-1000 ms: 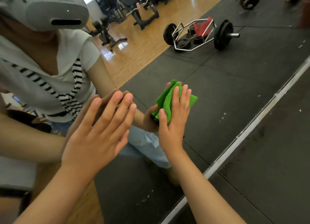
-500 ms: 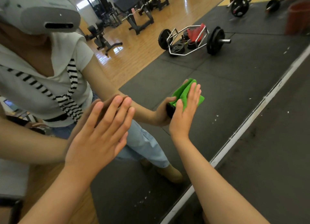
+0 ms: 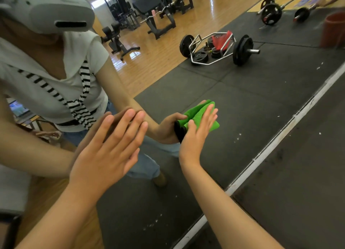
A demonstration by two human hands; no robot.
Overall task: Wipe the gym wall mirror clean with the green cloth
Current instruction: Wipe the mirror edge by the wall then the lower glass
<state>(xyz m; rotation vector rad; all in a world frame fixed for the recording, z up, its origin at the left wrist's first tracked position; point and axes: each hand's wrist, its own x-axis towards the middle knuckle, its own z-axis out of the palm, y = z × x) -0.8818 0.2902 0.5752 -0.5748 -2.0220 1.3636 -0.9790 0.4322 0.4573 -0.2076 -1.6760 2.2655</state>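
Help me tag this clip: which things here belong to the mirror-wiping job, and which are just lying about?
Job: green cloth; wall mirror; right hand, pressing the cloth flat to the glass; left hand, flat against the glass.
Lying about (reflected): trap bar with plates; barbells; weight bench; red bin.

Two hands show, the left hand (image 3: 104, 155) and the right hand (image 3: 196, 136), along with one green cloth (image 3: 198, 111) and one wall mirror (image 3: 261, 103). Reflected far off are one hex bar (image 3: 212, 49) loaded at both ends and one red-brown bin (image 3: 334, 30) at far right. Three black plates (image 3: 271, 13) sit on bars beside the bin.
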